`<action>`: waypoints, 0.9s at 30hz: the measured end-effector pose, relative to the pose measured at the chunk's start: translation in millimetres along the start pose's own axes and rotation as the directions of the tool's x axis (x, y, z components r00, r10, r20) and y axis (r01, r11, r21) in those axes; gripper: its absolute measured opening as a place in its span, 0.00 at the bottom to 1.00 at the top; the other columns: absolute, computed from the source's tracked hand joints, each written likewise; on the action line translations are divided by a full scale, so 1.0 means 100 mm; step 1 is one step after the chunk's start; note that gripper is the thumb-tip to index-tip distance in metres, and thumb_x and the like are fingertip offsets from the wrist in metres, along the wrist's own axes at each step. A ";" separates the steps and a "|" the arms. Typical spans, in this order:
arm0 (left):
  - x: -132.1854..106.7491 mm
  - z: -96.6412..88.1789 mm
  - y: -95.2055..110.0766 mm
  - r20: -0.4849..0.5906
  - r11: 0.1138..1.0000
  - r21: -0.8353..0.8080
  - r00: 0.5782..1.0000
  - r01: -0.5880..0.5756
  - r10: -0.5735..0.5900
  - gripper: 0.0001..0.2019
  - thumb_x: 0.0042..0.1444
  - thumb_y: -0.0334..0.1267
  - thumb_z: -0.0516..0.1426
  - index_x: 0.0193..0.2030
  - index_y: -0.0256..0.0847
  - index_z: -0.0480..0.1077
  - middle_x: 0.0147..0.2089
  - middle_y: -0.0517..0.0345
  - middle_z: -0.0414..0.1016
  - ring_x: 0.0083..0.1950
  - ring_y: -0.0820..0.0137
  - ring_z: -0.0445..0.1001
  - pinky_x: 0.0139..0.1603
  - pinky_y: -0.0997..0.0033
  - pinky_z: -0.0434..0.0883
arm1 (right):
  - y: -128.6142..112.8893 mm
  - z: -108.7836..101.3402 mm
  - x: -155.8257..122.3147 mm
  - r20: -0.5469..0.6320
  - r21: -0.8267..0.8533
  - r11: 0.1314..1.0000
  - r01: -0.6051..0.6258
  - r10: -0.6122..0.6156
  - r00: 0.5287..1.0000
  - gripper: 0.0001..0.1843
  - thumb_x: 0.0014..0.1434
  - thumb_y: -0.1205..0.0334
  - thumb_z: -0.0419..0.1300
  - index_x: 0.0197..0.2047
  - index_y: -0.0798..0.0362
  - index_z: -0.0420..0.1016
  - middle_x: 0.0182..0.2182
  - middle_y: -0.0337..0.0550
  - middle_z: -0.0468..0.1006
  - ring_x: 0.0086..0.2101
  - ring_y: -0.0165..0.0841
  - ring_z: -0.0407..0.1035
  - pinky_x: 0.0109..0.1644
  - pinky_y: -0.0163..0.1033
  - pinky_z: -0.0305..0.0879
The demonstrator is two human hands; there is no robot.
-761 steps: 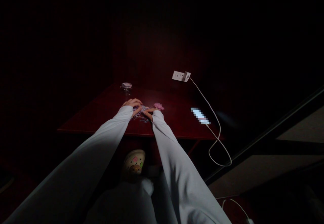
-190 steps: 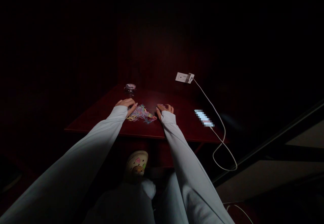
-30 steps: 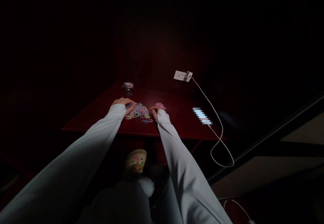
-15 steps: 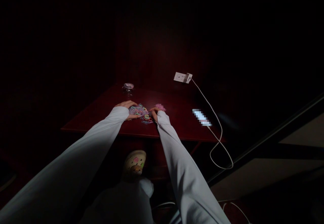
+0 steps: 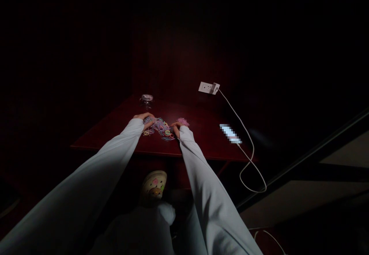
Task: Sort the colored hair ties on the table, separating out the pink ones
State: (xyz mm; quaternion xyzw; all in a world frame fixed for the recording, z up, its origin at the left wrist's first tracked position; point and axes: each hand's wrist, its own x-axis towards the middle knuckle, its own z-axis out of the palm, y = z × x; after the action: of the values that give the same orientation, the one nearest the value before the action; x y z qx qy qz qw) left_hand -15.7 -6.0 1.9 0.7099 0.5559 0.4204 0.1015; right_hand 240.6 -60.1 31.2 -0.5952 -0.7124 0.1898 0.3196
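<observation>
A loose pile of small, multicoloured elastic hair ties (image 5: 161,127) lies near the front of the dark red table (image 5: 106,132). At its left side is my left hand (image 5: 144,119), with fingers and thumb apart and curved around some purple ties. My right hand (image 5: 177,127) rests at the pile's right edge, its fingers drawn together; what they hold, if anything, is too small and dark to make out. Just behind that hand sits a separate cluster of pink ties (image 5: 183,121). A clear jar (image 5: 147,100) with a pale top stands farther back on the left.
On the table's right side lies a phone (image 5: 230,133), its screen blurred out. A white charging cable (image 5: 252,147) runs from it, looping past the table edge, to a plug in the wall socket (image 5: 206,88). Below the front edge, a pale clog (image 5: 155,182) shows.
My left hand has drawn slightly back and left, and its thumb has come closer to the fingers. More ties show at the pile's left side. My right hand stays nearly in place.
</observation>
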 end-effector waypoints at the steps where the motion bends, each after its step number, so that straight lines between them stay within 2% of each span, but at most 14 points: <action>1: -0.01 -0.01 0.01 -0.022 1.000 -0.018 1.000 0.013 -0.013 0.13 0.58 0.45 0.65 0.47 0.46 0.84 0.48 0.52 0.89 0.49 0.58 0.84 0.55 0.63 0.77 | 0.01 0.00 0.01 0.000 -0.003 1.000 0.000 0.000 1.000 0.17 0.73 0.58 0.55 0.55 0.47 0.85 0.40 0.40 0.83 0.41 0.34 0.75 0.50 0.37 0.70; 4: -0.01 -0.02 0.01 -0.090 0.998 -0.044 0.995 0.041 -0.045 0.13 0.59 0.45 0.64 0.47 0.46 0.85 0.45 0.53 0.89 0.46 0.59 0.84 0.54 0.64 0.77 | 0.02 0.01 0.02 -0.003 -0.006 1.000 0.001 -0.001 1.000 0.16 0.72 0.58 0.57 0.54 0.46 0.86 0.40 0.40 0.83 0.43 0.35 0.75 0.52 0.38 0.71; 8: 0.00 0.01 -0.04 -0.124 0.995 -0.051 0.988 0.084 -0.090 0.15 0.60 0.48 0.63 0.49 0.46 0.86 0.45 0.54 0.89 0.43 0.60 0.82 0.51 0.64 0.77 | 0.00 0.01 0.00 -0.014 0.001 1.000 0.013 -0.013 1.000 0.16 0.72 0.58 0.57 0.53 0.44 0.86 0.42 0.39 0.83 0.45 0.36 0.75 0.54 0.39 0.71; 16: 0.04 0.05 -0.14 -0.087 0.992 -0.121 0.996 0.024 -0.035 0.14 0.59 0.45 0.62 0.49 0.48 0.86 0.50 0.53 0.89 0.51 0.56 0.85 0.58 0.61 0.77 | 0.00 0.02 0.02 -0.002 -0.006 1.000 0.007 -0.007 1.000 0.17 0.73 0.59 0.57 0.55 0.47 0.86 0.44 0.41 0.84 0.45 0.35 0.76 0.55 0.37 0.70; 21: -0.04 -0.02 -0.07 -0.049 0.996 -0.085 0.999 0.002 -0.006 0.17 0.63 0.49 0.62 0.53 0.47 0.85 0.49 0.53 0.89 0.52 0.56 0.85 0.58 0.61 0.78 | 0.07 0.07 0.06 -0.002 0.011 1.000 0.019 -0.019 1.000 0.16 0.72 0.58 0.58 0.54 0.46 0.86 0.42 0.40 0.84 0.43 0.34 0.77 0.51 0.37 0.70; 27: -0.08 -0.06 -0.02 -0.036 0.999 -0.049 0.999 -0.021 0.019 0.18 0.60 0.44 0.63 0.56 0.52 0.85 0.54 0.57 0.89 0.57 0.56 0.84 0.63 0.61 0.77 | 0.04 0.06 0.05 -0.015 0.002 1.000 -0.004 0.004 1.000 0.16 0.72 0.57 0.58 0.52 0.45 0.87 0.41 0.40 0.84 0.43 0.35 0.76 0.53 0.37 0.70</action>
State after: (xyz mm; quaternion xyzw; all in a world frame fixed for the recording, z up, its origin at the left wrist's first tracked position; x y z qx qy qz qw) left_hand -21.9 -14.2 0.2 0.7052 0.5399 0.4474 0.1048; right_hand 239.3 -53.4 25.2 -0.5978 -0.7085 0.1866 0.3253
